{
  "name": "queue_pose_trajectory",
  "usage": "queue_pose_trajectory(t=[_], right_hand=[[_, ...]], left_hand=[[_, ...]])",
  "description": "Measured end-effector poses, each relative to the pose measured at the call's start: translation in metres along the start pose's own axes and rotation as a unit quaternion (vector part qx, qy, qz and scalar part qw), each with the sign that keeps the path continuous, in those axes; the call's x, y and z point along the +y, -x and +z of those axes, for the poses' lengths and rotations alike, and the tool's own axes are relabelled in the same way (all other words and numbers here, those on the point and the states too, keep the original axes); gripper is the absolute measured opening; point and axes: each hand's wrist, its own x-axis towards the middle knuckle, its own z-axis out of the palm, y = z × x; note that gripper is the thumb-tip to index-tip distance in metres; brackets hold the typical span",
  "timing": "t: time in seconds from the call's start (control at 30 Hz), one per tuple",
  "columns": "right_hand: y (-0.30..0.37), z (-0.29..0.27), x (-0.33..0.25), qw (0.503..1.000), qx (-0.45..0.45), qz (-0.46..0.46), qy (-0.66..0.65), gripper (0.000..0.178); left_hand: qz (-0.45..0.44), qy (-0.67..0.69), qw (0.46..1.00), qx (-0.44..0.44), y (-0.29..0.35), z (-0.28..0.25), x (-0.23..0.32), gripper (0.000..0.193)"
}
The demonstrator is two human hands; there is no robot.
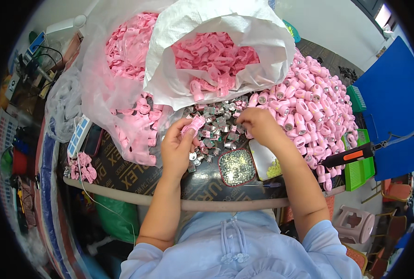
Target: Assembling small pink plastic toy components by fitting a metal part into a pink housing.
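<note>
The left hand [175, 149] grasps a pink plastic casing [196, 123] in its fingers, held over the worktop [123, 168] in front of the white sack [170, 46]. The right hand [262, 125] hovers by the heap of small metallic parts [215, 131], fingers bent — whether they grip anything, I cannot tell. Pink torch-shaped pieces [314, 109] lie piled to its right.
</note>
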Motion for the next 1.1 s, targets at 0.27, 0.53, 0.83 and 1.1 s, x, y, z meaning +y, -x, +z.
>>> queue_pose_trajectory(t=[0.27,0.53,0.83,1.1], right_hand=[[-0.004,0.004,-0.013,0.992,-0.014,-0.03,0.125,0.025],[-0.005,0.004,-0.01,0.984,-0.042,-0.048,0.166,0.03],[-0.007,-0.002,-0.013,0.966,-0.133,-0.012,0.22,0.037],[0.014,-0.022,-0.063,0.986,0.126,-0.032,-0.102,0.033]], left_hand=[[-0.033,0.002,0.999,-0.042,0.003,-0.004,0.002,0.028],[-0.043,0.078,0.993,-0.075,0.004,0.0,0.004,0.036],[-0.046,0.074,0.985,-0.151,0.011,0.0,0.003,0.046],[-0.132,-0.03,0.94,-0.313,0.03,0.023,0.005,0.019]])
